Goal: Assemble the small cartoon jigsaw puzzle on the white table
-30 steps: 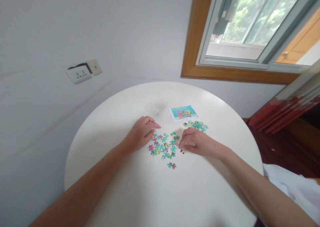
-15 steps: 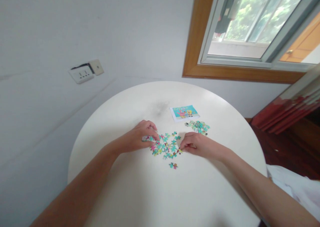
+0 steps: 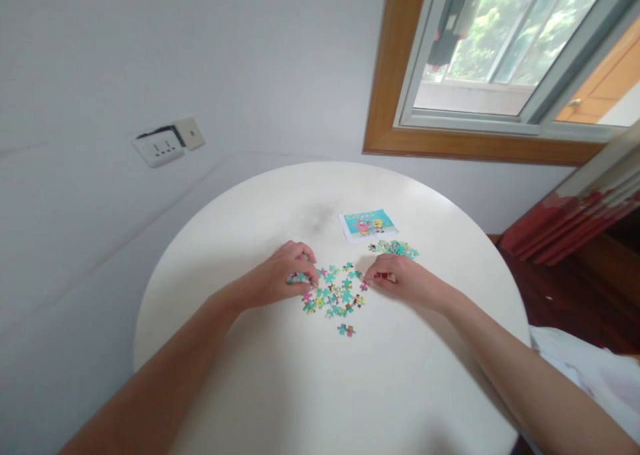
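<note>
Daylight comes through the window, the foliage beyond overexposed. The wall is dimmer, bluish grey. The table takes a pale sheen at far right and soft shadows beside the forearms. Shapes stretch cornerward; the pieces look soft, perhaps slightly blurred, their prints unclear.

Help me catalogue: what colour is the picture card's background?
Picture card: mostly turquoise, best in head view.

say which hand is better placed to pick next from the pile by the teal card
Right hand, likely: it is beside the mostly teal jigsaw pile; the left hand is farther off, across the multicoloured jigsaw pieces.
</note>
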{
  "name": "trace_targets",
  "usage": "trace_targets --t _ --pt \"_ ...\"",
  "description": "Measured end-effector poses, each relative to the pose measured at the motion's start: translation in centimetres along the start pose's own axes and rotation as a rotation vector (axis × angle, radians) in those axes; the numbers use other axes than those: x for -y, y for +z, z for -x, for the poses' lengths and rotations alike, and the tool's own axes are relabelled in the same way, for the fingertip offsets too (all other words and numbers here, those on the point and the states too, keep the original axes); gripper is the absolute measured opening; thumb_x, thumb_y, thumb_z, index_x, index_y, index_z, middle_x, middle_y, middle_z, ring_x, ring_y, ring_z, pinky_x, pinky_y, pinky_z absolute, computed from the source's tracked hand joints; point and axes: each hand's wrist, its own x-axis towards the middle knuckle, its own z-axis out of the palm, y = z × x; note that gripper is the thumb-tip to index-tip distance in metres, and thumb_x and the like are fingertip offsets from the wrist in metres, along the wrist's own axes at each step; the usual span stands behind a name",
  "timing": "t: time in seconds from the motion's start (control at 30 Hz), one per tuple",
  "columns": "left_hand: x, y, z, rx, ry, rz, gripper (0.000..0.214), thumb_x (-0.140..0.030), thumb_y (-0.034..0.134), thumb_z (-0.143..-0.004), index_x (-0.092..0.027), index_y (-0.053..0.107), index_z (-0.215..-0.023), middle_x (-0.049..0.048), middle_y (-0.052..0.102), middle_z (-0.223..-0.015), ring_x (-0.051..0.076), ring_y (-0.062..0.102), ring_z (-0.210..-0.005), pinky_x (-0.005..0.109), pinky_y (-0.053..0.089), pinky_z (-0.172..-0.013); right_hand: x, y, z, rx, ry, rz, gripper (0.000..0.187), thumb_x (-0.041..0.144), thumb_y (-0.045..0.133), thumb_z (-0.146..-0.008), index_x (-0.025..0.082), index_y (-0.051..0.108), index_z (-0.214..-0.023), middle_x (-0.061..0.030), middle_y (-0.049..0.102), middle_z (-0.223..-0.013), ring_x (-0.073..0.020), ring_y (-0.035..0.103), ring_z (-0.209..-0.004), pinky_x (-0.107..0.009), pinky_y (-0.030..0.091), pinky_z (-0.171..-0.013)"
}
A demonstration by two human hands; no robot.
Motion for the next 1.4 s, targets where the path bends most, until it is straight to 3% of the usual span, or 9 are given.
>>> trace_targets --t 0.1,0.33,1.0,1.23,1.4 --pt "0.7 -0.8 0.4 -0.045 0.027 0.008 0.012 -0.027 0.062 -0.087 -0.026 0.073 -0.09 0.0039 0.055 -0.103 0.018 0.051 -0.099 0.027 0.038 -0.091 -0.4 0.0 0.0 -0.023 0.019 0.004 0.026 0.01 0.05 -0.085 0.019 0.073 -0.092 -0.0047 0.068 -0.087 -0.0135 0.061 -0.075 -0.025 0.046 -0.07" --pt "1.9 -2.4 1.4 -0.027 0.019 -0.021 0.016 -0.027 0.059 -0.089 -0.026 0.074 -0.094 0.003 0.062 -0.092 0.015 0.056 -0.088 0.025 0.041 -0.081 -1.0 -0.2 0.1 -0.086 0.058 0.065 0.025 0.008 0.051 -0.081 0.019 0.072 -0.088 -0.004 0.069 -0.085 -0.0138 0.06 -0.072 -0.024 0.046 -0.068" --pt "-0.5 -2.4 1.9 0.073 0.011 -0.315 0.023 -0.019 0.052 -0.09 -0.02 0.068 -0.074 0.0026 0.063 -0.074 0.016 0.057 -0.075 0.026 0.038 -0.071 -0.5 0.3 0.0 0.003 0.017 0.076 0.023 0.019 0.05 -0.089 0.02 0.073 -0.093 -0.0058 0.069 -0.088 -0.0145 0.062 -0.078 -0.026 0.047 -0.071" --pt "-0.8 -2.7 2.3 0.141 -0.043 -0.18 0.019 -0.019 0.056 -0.084 -0.025 0.073 -0.088 0.0022 0.066 -0.082 0.016 0.06 -0.08 0.025 0.041 -0.073 -0.4 0.3 0.0 -0.01 0.019 0.057 0.023 0.018 0.051 -0.088 0.02 0.073 -0.093 -0.0063 0.069 -0.088 -0.0152 0.062 -0.079 -0.027 0.048 -0.071" --pt "-0.6 -2.9 2.5 0.184 -0.097 -0.086 0.019 -0.019 0.056 -0.082 -0.025 0.074 -0.086 0.0014 0.064 -0.079 0.014 0.059 -0.075 0.024 0.041 -0.071 -0.4 0.4 0.1 -0.021 0.027 0.049 0.021 0.02 0.052 -0.088 0.02 0.073 -0.092 -0.006 0.069 -0.087 -0.0143 0.062 -0.076 -0.026 0.047 -0.069"
